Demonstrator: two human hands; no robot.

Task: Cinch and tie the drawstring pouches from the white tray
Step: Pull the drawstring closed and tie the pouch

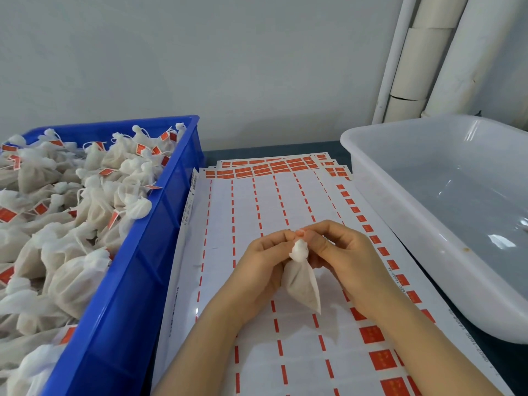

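Presently, the left hand (pixel 263 261) and right hand (pixel 340 252) are pinching the gathered neck of one drawstring pouch (pixel 303 284). Its body is hanging free above the label sheets (pixel 257 201) mid-worktop, probably so the cord cinches cleanly. Tied pouches (pixel 71 195) are lying in the blue crate (pixel 137 281) at the left edge, and the white tray (pixel 400 207) is sitting at the right edge.

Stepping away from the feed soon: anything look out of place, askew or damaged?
The pipe covering behind the white tray has a crack across it. The label sheets lie fanned, edges not squared. No pouches show in the tray's visible part. The left hand and right hand hold one pouch.
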